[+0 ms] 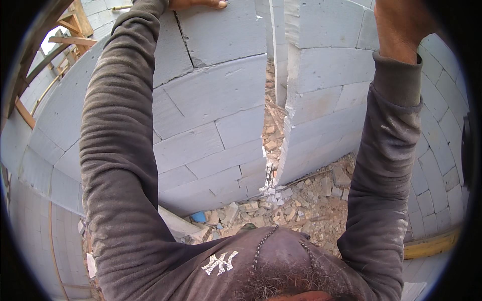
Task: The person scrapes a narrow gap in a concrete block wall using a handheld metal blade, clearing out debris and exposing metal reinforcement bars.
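Observation:
At the top edge my left hand (197, 3) lies against the upper pale grey block (221, 32) of a wall. One digit is stretched out along the block; the rest of that hand is cut off by the frame. My right hand (401, 27) is raised at the upper right, its fingers out of sight, so what it holds or touches cannot be told. Between my arms the block wall (241, 98) is split by a tall vertical gap (271, 133), with rubble visible through it. The gap's right edge (290, 90) looks rough and whitish. Thin metal bars (270, 174) stand at its foot.
Broken stone and block pieces (281, 213) cover the ground at the wall's foot. Wooden beams (73, 40) cross at the upper left. Another block wall (442, 130) curves along the right, with a yellowish timber (432, 245) low beside it. A small blue piece (199, 216) lies in the rubble.

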A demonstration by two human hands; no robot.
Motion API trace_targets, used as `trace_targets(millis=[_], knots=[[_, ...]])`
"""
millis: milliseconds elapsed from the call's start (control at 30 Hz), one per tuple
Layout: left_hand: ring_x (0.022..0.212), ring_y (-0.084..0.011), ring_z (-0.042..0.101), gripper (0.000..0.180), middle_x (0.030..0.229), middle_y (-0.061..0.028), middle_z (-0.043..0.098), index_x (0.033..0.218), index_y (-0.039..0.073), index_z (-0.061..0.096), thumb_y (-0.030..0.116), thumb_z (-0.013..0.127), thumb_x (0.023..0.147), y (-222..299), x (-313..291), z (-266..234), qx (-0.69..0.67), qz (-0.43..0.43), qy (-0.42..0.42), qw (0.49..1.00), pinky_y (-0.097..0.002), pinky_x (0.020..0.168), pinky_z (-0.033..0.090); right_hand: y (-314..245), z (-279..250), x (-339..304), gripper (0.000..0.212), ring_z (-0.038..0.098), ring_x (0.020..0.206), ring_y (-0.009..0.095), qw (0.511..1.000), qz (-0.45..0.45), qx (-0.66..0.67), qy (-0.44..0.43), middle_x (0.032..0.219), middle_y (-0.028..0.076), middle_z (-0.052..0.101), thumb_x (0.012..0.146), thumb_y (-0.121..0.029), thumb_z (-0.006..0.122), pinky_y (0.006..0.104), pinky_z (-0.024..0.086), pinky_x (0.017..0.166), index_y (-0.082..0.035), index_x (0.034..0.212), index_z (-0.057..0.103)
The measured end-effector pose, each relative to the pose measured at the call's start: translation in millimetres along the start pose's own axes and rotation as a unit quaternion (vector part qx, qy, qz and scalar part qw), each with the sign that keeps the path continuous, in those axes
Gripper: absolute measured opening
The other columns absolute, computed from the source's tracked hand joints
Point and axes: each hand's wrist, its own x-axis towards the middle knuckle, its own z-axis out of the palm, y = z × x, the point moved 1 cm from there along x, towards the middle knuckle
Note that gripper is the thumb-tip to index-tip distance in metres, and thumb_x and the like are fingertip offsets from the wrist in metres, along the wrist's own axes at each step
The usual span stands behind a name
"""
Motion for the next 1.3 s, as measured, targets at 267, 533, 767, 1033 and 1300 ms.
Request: trace_targets(millis=[267, 533, 767, 1033, 1300], knots=[[0.149, -0.0412, 0.038, 0.130, 0.156, -0.0313, 0.042, 0.148, -0.012, 0.045, 0.091, 0.063, 0.070, 4, -5, -14, -0.012, -0.007, -0.021, 1.000, -0.0412, 0.123, 0.029, 40, -19, -89, 0.040, 0.045, 0.043, 0.016, 0.675, 0.407, -0.118, -0.605, 0.060, 0.006, 0.050, 0.108, -0.033, 0.043, 0.0331, 0.039, 0.039, 0.001, 0.102, 0.065], [0.147, -0.0425, 0.039, 0.126, 0.156, -0.0314, 0.043, 0.148, -0.010, 0.047, 0.089, 0.063, 0.072, -7, 12, 7, -0.020, 0.004, -0.013, 1.000, -0.0409, 0.122, 0.030, 24, -14, -5, 0.058, 0.042, 0.050, 0.013, 0.964, 0.149, 0.005, -0.222, 0.053, 0.002, 0.046, 0.112, -0.033, 0.046, 0.0366, 0.033, 0.048, 0.001, 0.066, 0.054], [0.147, -0.0425, 0.039, 0.123, 0.154, -0.0320, 0.045, 0.147, -0.010, 0.049, 0.088, 0.063, 0.073, 3, -2, -2, -0.017, 0.028, -0.028, 0.999, -0.0414, 0.122, 0.030, 38, -53, -89, 0.049, 0.047, 0.056, 0.010, 0.920, 0.189, -0.050, -0.340, 0.058, 0.001, 0.049, 0.111, -0.034, 0.051, 0.0291, 0.042, 0.051, -0.001, 0.075, 0.060], [0.146, -0.0412, 0.042, 0.124, 0.153, -0.0315, 0.047, 0.145, -0.012, 0.049, 0.088, 0.063, 0.073, 13, -12, -6, -0.008, 0.031, -0.021, 0.999, -0.0412, 0.122, 0.032, 47, -66, -206, 0.054, 0.068, 0.074, 0.046, 0.704, 0.335, -0.120, -0.614, 0.077, 0.027, 0.069, 0.108, -0.036, 0.044, 0.0539, 0.054, 0.070, 0.004, 0.082, 0.070], [0.145, -0.0408, 0.043, 0.125, 0.152, -0.0313, 0.048, 0.144, -0.012, 0.050, 0.090, 0.060, 0.073, -3, 9, 7, 0.010, 0.007, 0.038, 0.999, -0.0410, 0.121, 0.032, 91, -24, -171, 0.053, 0.067, 0.078, 0.047, 0.781, 0.165, -0.199, -0.568, 0.084, 0.025, 0.071, 0.108, -0.039, 0.044, 0.0529, 0.055, 0.074, 0.002, 0.087, 0.070]])
